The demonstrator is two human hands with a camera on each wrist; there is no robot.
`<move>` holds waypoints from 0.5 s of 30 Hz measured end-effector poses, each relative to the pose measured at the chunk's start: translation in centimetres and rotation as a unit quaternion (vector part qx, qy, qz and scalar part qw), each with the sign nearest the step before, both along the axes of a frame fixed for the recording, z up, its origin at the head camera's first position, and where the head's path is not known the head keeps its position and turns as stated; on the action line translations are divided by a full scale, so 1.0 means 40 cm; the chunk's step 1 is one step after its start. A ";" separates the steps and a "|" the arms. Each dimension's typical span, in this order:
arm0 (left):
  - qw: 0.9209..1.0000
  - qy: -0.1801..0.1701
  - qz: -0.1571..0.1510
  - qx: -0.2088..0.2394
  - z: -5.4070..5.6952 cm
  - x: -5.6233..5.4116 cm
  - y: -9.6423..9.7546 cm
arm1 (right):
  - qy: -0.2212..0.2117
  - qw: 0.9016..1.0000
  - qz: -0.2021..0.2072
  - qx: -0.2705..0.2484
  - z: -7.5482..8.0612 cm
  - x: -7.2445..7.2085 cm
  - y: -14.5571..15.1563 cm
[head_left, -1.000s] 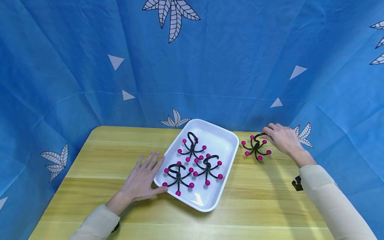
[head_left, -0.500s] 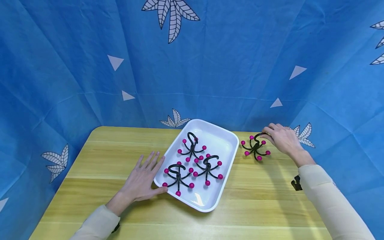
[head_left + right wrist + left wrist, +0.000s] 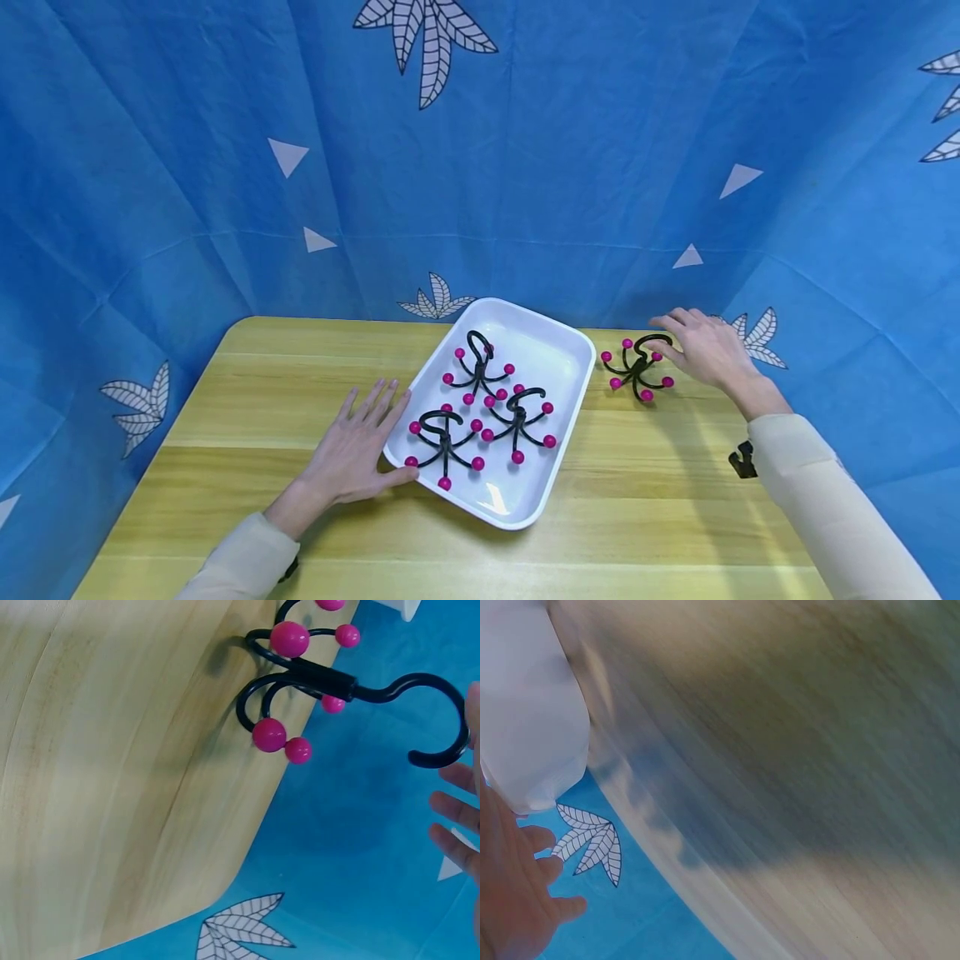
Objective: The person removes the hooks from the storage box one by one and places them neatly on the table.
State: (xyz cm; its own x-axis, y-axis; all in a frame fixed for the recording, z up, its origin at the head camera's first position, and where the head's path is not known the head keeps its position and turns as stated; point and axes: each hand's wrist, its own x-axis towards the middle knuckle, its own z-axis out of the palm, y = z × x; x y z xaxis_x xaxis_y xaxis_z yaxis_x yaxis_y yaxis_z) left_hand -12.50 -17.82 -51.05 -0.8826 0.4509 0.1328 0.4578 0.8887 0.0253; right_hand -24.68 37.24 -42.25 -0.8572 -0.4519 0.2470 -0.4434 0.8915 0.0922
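A black multi-arm hanger hook (image 3: 639, 367), its curved arms tipped with pink balls, stands on the table right of the white tray (image 3: 577, 392). My right hand (image 3: 708, 346) is at its top, thumb and fingers parted around the open hook end; in the right wrist view that hook end (image 3: 442, 690) reaches the edge of the hand, with fingers (image 3: 455, 806) spread below. In the tray stand 3 like hooks: one at the back (image 3: 480, 371), one at the right (image 3: 519, 417), one at the front left (image 3: 446, 442). My left hand (image 3: 348, 450) rests with straight fingers along the tray's left corner, thumb at the rim.
The tray lies slanted on a wooden table (image 3: 300, 367). Behind the table and at both sides hangs a blue cloth (image 3: 525, 167) with white leaf prints. The table's back edge runs close behind the tray and the single hook.
My right thumb and fingers have parted from the hook end they pinched earlier. That hanger hook has shifted very slightly left and stands on the table. My left hand and the tray stay put.
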 end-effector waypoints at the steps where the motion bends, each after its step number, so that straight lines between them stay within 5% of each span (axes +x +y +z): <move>1: 1.000 0.000 0.000 -0.001 0.001 0.000 0.000 | -0.004 1.000 -0.002 -0.003 0.004 0.003 -0.004; 9: 1.000 -0.004 0.000 -0.001 0.007 0.000 0.002 | -0.034 0.999 -0.016 -0.006 0.041 0.027 -0.041; 15: 1.000 -0.008 0.001 0.001 0.005 -0.001 0.001 | -0.017 1.000 0.005 0.004 0.065 0.047 -0.076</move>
State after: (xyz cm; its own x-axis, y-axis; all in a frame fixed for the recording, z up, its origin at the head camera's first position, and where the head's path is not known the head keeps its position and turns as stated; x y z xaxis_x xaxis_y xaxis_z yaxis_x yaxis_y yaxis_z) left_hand -12.53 -17.76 -50.87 -0.8857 0.4486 0.1195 0.4553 0.8897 0.0343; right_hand -22.80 34.21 -39.66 -0.8604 -0.4622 0.2146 -0.4553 0.8864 0.0839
